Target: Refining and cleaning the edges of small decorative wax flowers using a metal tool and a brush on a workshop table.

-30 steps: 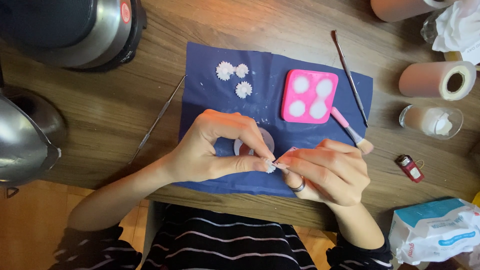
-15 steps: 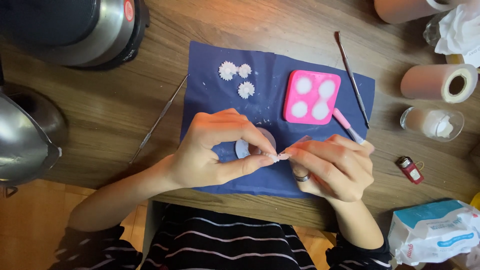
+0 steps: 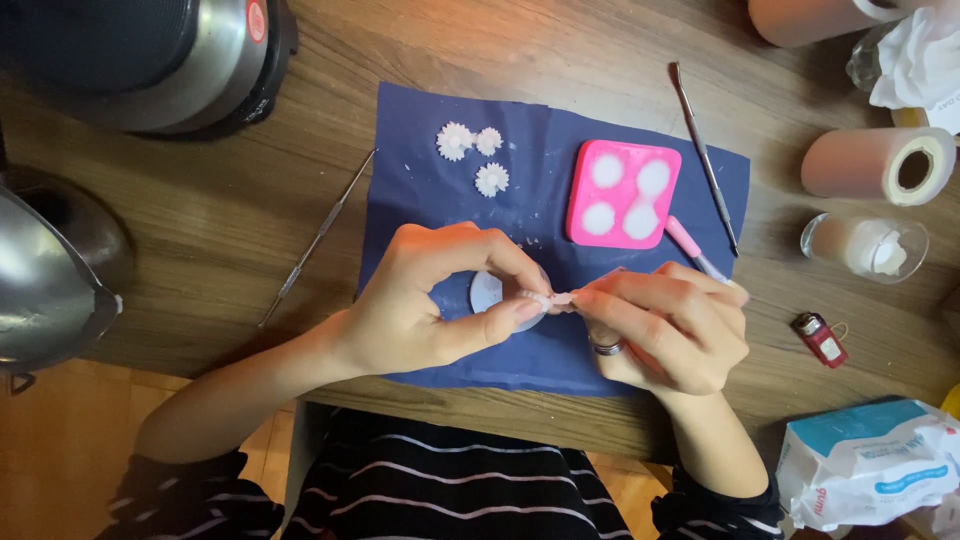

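My left hand (image 3: 430, 305) and my right hand (image 3: 665, 325) meet over a dark blue cloth (image 3: 420, 190), their fingertips pinching one small pale piece (image 3: 556, 299) between them. My right hand also holds a pink-handled tool (image 3: 685, 240) and wears a ring. Under my left fingers a small round white disc (image 3: 486, 292) lies on the cloth. Farther up the cloth sit a pink mould (image 3: 622, 193) with several white-filled round cavities and three small white flower shapes (image 3: 472, 155).
Thin metal tools lie left (image 3: 318, 238) and right (image 3: 704, 155) of the cloth. At the right are a pale roll (image 3: 880, 165), a small glass jar (image 3: 862, 246), a red lighter (image 3: 820, 338) and a wipes pack (image 3: 868, 472). Metal pots (image 3: 150, 60) stand at the left.
Both hands have stayed together over the cloth, shifting only slightly; the fingertips keep working the small pale piece.
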